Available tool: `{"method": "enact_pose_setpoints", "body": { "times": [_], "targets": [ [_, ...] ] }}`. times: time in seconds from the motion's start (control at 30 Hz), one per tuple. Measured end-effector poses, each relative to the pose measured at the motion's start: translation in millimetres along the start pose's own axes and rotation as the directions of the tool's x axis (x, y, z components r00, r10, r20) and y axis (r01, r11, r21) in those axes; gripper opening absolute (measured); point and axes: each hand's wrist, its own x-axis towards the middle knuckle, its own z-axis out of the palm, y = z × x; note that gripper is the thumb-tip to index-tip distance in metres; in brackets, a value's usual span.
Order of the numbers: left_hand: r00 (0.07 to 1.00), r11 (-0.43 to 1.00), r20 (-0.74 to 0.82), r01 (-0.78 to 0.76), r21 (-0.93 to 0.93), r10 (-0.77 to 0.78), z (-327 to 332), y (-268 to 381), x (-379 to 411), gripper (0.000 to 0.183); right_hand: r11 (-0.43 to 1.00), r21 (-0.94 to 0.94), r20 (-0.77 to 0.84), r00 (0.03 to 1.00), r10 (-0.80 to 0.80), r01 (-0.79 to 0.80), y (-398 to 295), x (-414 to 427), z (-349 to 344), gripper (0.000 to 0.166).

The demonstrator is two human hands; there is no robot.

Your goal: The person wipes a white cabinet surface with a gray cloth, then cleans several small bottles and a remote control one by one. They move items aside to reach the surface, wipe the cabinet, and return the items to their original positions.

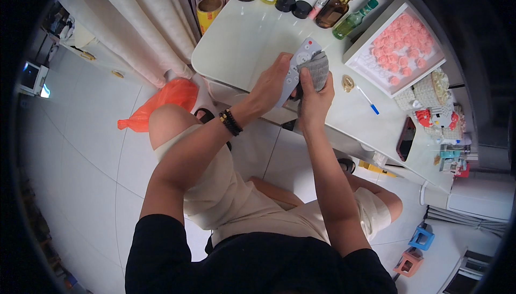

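Observation:
A light grey remote control [291, 77] with a red button at its far end is held above the front edge of the white table. My left hand [271, 80] grips it along its left side. My right hand [316, 94] holds a folded grey cloth [317, 69] against the right side of the remote, with the thumb pressed on the cloth. Part of the button face is covered by the cloth. Fingers of both hands behind the remote are mostly hidden.
The white table [229, 40] carries several bottles at its back, including a green one [354, 19]. On its right lie a white box of pink roses [393, 88], a blue-capped pen [367, 100] and a phone [406, 139]. An orange plastic bag [173, 96] sits on the floor.

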Motion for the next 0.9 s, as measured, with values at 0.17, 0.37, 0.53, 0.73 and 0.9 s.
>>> {"method": "enact_pose_setpoints", "body": {
  "times": [0.17,0.37,0.53,0.73,0.9],
  "targets": [
    [0.975,0.894,-0.017,-0.198,0.402,0.223,1.4,-5.8,1.1,0.054,0.98,-0.197,-0.065,0.997,-0.04,0.026,-13.1,5.1,10.2,0.031],
    [0.977,0.894,-0.015,-0.188,0.406,0.212,0.4,-6.4,0.5,0.056,0.996,-0.091,-0.038,0.999,0.019,-0.022,-12.3,7.0,7.3,0.031],
    [0.995,0.985,0.015,-0.101,0.138,0.1,1.6,-2.2,-0.1,0.066,0.984,-0.149,0.035,0.995,-0.098,0.102,-2.5,14.4,-13.3,0.027],
    [0.987,0.954,0.011,-0.158,0.256,0.16,2.6,-0.1,-2.5,0.063,0.984,-0.102,-0.021,0.989,-0.148,0.145,-15.5,18.7,-15.8,0.029],
    [0.983,0.905,0.017,-0.175,0.389,0.183,4.1,2.1,-5.1,0.058,0.988,-0.105,-0.064,0.991,-0.117,0.11,-14.9,22.0,-2.6,0.028]
  ]
}}
